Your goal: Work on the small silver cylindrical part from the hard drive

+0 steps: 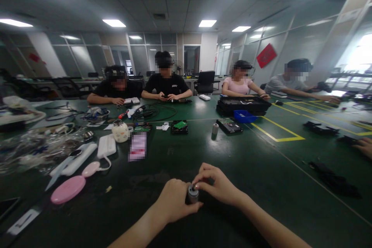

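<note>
Near the front of the green table, a small silver cylinder that looks like a small electric motor stands upright. My left hand wraps around its side, with the thumb across the front. Above its top face, the thumb and forefinger of my right hand are pinched together at a tiny dark part near the centre. Fingertips hide most of that part, so I cannot make out what it is. A similar metal cylinder stands farther back, apart from both hands.
Hard drives, a blue tray and stacked black trays sit farther back. To the left are a pink oval case, a white power bank, a patterned jar and plastic bags. Several people sit across the table.
</note>
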`<state>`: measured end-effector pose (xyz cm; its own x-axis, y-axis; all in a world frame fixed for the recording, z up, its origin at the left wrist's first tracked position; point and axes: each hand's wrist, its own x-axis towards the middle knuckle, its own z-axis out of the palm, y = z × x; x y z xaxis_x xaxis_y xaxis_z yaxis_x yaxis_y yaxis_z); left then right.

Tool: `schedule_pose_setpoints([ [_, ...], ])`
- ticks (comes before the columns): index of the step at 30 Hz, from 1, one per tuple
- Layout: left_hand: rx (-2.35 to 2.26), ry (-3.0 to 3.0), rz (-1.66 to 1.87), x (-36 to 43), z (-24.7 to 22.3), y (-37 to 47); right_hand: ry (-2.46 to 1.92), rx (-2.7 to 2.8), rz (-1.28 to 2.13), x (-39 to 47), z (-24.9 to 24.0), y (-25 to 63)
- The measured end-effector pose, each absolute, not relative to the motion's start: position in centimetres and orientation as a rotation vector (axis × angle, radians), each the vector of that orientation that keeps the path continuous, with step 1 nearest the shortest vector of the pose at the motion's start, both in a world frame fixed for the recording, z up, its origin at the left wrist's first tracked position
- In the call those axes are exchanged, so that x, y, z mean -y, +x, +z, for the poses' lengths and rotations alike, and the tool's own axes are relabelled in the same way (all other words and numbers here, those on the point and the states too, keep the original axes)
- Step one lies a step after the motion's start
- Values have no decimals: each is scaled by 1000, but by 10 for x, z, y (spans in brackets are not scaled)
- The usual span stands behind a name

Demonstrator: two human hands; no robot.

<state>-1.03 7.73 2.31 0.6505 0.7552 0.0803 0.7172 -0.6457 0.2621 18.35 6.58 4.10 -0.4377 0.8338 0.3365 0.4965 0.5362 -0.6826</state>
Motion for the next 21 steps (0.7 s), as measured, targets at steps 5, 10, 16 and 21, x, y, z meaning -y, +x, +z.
schedule_pose_setpoints([
  [5,-1189,2670,274,-77,24,-10,-1069,2146,620,-64,40,182],
  [10,-1188,2670,274,-75,24,-10,-1100,2167,556,-62,42,179],
  [16,-1177,2674,269,-76,24,-10,-1094,2231,480,-59,47,177],
  [21,-1156,2669,263,-77,24,-10,-1065,2267,421,-59,46,178],
])
